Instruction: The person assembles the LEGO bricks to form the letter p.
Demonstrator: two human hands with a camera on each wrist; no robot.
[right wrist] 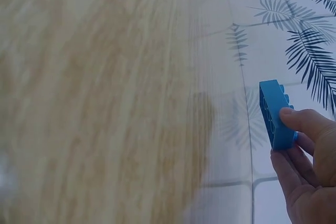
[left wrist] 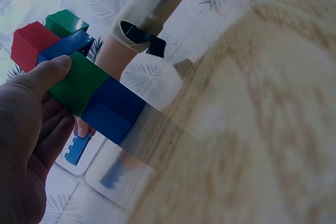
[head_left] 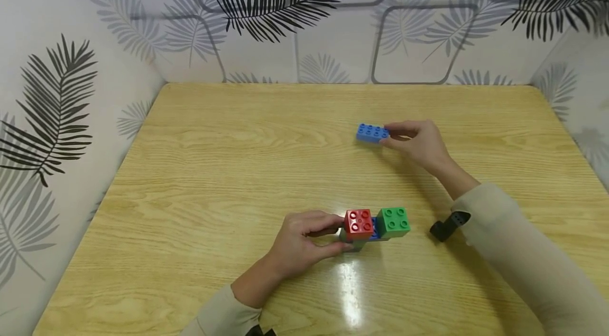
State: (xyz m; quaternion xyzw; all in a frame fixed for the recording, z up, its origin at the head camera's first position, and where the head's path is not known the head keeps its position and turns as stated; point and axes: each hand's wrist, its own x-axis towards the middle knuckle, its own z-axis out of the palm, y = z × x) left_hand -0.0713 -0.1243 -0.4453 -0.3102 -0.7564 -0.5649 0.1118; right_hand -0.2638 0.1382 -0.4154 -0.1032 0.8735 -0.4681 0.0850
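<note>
My left hand (head_left: pixel 301 238) grips a stack of toy building bricks, thumb on one side and fingers on the other. In the left wrist view, a dark blue brick (left wrist: pixel 114 111) forms the stack's base, with a green brick (left wrist: pixel 79 84) under my thumb. Above sits another blue brick (left wrist: pixel 67 45), topped by a red brick (head_left: pixel 358 224) and a small green brick (head_left: pixel 394 222) side by side. Farther back, my right hand (head_left: pixel 421 143) pinches a lighter blue brick (head_left: pixel 372 133) with two rows of studs by its right end. Its hollow underside shows in the right wrist view.
Both hands are over a pale wood-grain table (head_left: pixel 214 167). A wall (head_left: pixel 333 50) with leaf patterns rises along its back edge, and a similar one stands at the left. A black strap device (head_left: pixel 449 225) is on the right sleeve.
</note>
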